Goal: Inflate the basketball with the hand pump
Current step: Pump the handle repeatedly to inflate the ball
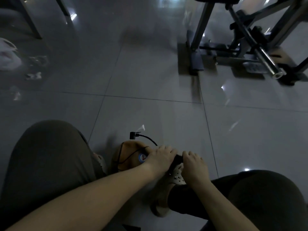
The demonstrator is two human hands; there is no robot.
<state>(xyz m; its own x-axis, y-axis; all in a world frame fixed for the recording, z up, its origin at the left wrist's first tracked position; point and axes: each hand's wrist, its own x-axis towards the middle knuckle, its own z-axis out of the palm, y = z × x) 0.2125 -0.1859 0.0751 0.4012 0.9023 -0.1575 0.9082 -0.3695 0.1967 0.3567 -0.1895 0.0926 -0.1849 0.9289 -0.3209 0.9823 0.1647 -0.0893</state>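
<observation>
black handle (178,158), left hand (160,158), right hand (193,165) gripping

left hand (160,158), right hand (192,161), both curled

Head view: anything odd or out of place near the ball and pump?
The basketball looks slack rather than round, likely underinflated. White scraps and a white bag litter the floor on the left. The left hand and right hand grip the pump handle normally; blur hides whether the hose sits in the ball.
</observation>
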